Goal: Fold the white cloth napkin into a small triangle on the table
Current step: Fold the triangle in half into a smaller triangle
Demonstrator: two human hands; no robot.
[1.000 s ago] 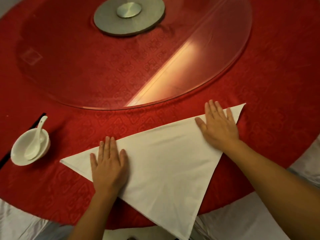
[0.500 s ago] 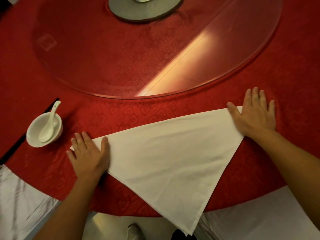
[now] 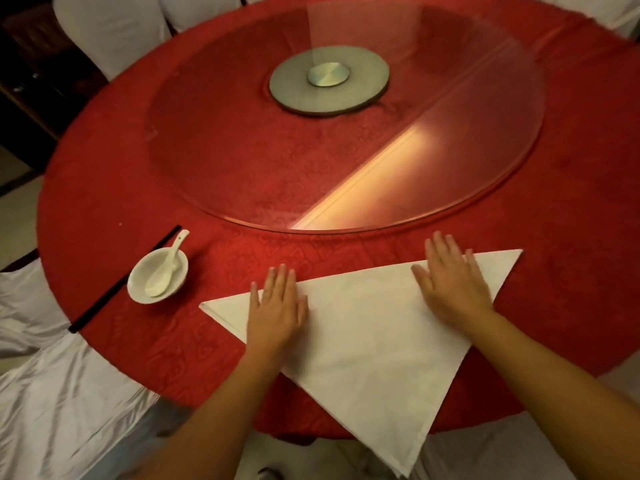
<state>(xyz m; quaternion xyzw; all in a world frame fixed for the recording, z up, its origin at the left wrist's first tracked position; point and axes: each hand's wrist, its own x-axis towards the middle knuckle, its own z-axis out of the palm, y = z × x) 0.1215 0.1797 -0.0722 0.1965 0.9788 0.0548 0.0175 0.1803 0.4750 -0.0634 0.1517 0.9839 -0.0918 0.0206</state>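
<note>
White cloth napkin (image 3: 363, 341), folded into a large triangle, lies at the near edge of your round red worktop (image 3: 571, 271), its bottom corner hanging over the rim. Your left hand (image 3: 277, 306) presses flat on the napkin's left part, fingers spread and grasping nothing. Your right hand (image 3: 450, 285) lies flat too, grip released, on the upper right part. A white bowl (image 3: 145, 289) holding a spoon (image 3: 166, 268) sits to the left, beside black chopsticks (image 3: 104, 299). Beyond the napkin lies a glass turntable (image 3: 242, 161).
</note>
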